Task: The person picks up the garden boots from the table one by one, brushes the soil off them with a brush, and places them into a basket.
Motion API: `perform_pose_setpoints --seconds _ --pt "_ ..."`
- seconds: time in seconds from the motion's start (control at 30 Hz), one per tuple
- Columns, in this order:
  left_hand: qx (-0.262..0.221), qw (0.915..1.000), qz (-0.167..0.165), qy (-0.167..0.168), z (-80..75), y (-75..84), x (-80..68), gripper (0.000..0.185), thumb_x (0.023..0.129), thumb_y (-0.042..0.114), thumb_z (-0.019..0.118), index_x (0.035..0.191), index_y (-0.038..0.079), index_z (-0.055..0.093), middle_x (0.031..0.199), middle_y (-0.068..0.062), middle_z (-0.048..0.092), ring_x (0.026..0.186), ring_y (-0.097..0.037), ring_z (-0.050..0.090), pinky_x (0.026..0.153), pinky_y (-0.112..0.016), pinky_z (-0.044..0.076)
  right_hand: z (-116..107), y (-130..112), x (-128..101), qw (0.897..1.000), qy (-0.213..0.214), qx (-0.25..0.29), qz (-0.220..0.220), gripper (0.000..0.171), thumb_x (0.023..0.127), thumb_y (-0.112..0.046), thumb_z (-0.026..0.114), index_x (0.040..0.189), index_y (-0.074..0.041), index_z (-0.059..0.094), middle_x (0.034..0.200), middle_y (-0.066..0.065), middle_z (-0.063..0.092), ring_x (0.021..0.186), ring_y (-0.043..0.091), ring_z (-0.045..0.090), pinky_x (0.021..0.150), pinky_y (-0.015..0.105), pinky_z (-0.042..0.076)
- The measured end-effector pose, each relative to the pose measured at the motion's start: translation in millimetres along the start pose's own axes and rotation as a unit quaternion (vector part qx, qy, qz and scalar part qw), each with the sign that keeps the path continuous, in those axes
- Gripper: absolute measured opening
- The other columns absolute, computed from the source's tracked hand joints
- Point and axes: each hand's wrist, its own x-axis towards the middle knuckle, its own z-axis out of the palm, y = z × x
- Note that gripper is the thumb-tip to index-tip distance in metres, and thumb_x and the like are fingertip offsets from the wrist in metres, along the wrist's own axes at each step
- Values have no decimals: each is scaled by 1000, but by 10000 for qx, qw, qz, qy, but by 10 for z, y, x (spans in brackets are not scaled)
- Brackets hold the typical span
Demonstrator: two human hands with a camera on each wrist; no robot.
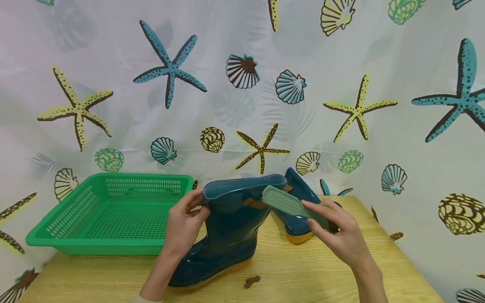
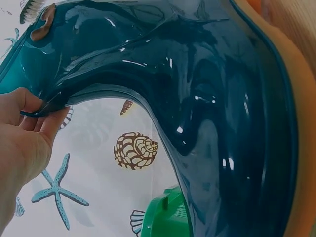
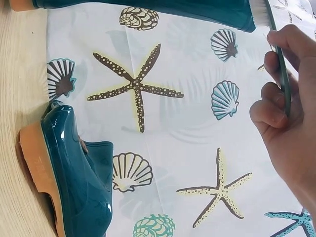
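Obstacles: green basket left of left grip; second boot behind right grip. Bare desk nearer the person.

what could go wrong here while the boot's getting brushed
The left hand only pinches the soft top rim of the upright boot, so brush pressure may fold the shaft or tip the boot. The brush, held in the right hand, works on brown dirt near the rim; flicked bits could land on the table, where a brown clump already lies.

left hand: fingers pinched, forearm raised | right hand: fingers curled, gripping
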Motion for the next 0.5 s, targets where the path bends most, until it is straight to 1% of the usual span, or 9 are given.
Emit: perform_pose_setpoints --seconds 0.2,0.37,0.5 --pt "-38 10000 -78 6 -2 -12 8 37 91 -5 65 124 12 67 115 -10 73 93 -6 72 80 -18 58 51 -6 19 9988 -467 141 64 54 77 15 73 126 -7 68 81 -7 48 60 2 31 51 18 31" --pt "-72 9999 -90 -2 -4 -22 14 36 92 -4 65 124 13 67 115 -8 73 95 -2 69 81 -18 58 72 -2 23 9980 -580 202 118 53 78 14 72 126 -8 68 79 -8 47 58 2 29 50 17 30" --pt "-163 9998 -112 -17 -2 -40 16 34 92 -4 65 122 12 68 114 -8 74 95 -3 69 81 -18 58 68 1 20 9973 -674 206 210 52 79 13 72 126 -9 69 79 -9 47 58 2 29 49 16 30"
